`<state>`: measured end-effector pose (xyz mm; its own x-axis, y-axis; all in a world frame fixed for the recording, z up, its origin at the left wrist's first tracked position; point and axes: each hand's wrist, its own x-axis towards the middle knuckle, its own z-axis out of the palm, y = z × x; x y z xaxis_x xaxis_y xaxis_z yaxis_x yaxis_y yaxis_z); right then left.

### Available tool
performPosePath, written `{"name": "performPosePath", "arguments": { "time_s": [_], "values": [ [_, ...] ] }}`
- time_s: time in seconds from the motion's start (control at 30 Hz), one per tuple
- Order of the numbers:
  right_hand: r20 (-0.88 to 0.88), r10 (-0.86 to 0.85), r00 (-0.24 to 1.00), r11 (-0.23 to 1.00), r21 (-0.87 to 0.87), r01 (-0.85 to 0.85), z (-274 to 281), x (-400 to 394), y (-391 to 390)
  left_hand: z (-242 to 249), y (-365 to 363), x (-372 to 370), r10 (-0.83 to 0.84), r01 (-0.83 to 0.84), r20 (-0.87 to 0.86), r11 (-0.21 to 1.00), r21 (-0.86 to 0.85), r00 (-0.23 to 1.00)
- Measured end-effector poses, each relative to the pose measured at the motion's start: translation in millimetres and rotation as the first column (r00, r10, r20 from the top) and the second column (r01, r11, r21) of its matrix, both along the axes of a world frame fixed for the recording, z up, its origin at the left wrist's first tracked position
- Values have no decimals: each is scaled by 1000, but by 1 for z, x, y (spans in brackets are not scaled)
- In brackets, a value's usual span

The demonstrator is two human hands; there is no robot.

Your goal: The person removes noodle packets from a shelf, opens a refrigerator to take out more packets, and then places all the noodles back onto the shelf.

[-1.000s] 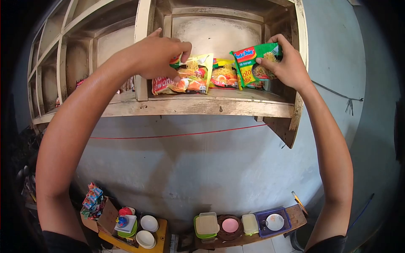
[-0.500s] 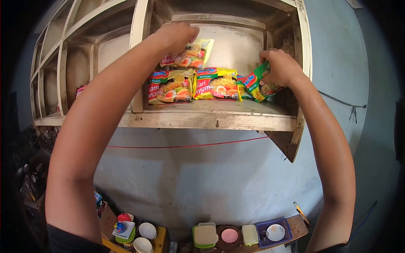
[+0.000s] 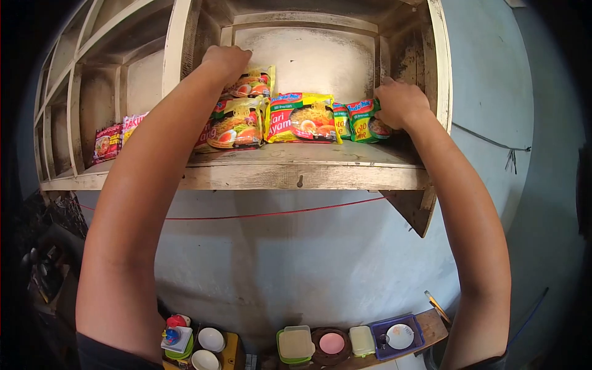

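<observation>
On the shelf of a worn wooden cabinet stand packets of instant noodles. My left hand is closed at the upper left of a yellow noodle packet, which sits behind and above another yellow noodle packet; its fingertips are partly hidden. To the right leans a red and yellow "Kari Ayam" packet. My right hand grips the right side of a green "Soto" noodle packet, now nearly upright. A second green packet shows partly behind it.
More noodle packets stand in the left compartment. The cabinet's front ledge runs below the packets, with a red string under it. Lower down are white bowls, a pink bowl and a blue tray.
My left hand has lowered the yellow packet behind the front one, toward the left. My right hand has turned the green packet from tilted to nearly upright. The view has shifted slightly.
</observation>
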<state>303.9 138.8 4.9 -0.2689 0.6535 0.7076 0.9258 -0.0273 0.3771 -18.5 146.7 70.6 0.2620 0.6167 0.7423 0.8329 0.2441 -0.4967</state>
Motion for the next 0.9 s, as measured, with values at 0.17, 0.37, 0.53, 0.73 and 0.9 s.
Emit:
{"name": "performPosePath", "arguments": {
  "time_s": [0.17,0.37,0.53,0.73,0.9],
  "values": [
    [34,-23,999,997,-73,25,-4,-2,-4,-3,-7,4,30,-30,-11,999,36,999],
    [-85,191,978,941,-268,-207,-7,6,1,-2,-10,11,87,-86,8,995,-48,996],
    [-127,297,947,903,-286,-321,-14,6,20,-2,-11,12,77,-69,70,992,-106,995],
    [-7,265,964,937,-232,-260,-19,5,8,-4,-11,13,43,-14,202,990,-139,978],
    [7,296,955,937,-195,-288,-20,5,12,-5,-19,18,115,-86,154,979,-185,981]
  ]
}}
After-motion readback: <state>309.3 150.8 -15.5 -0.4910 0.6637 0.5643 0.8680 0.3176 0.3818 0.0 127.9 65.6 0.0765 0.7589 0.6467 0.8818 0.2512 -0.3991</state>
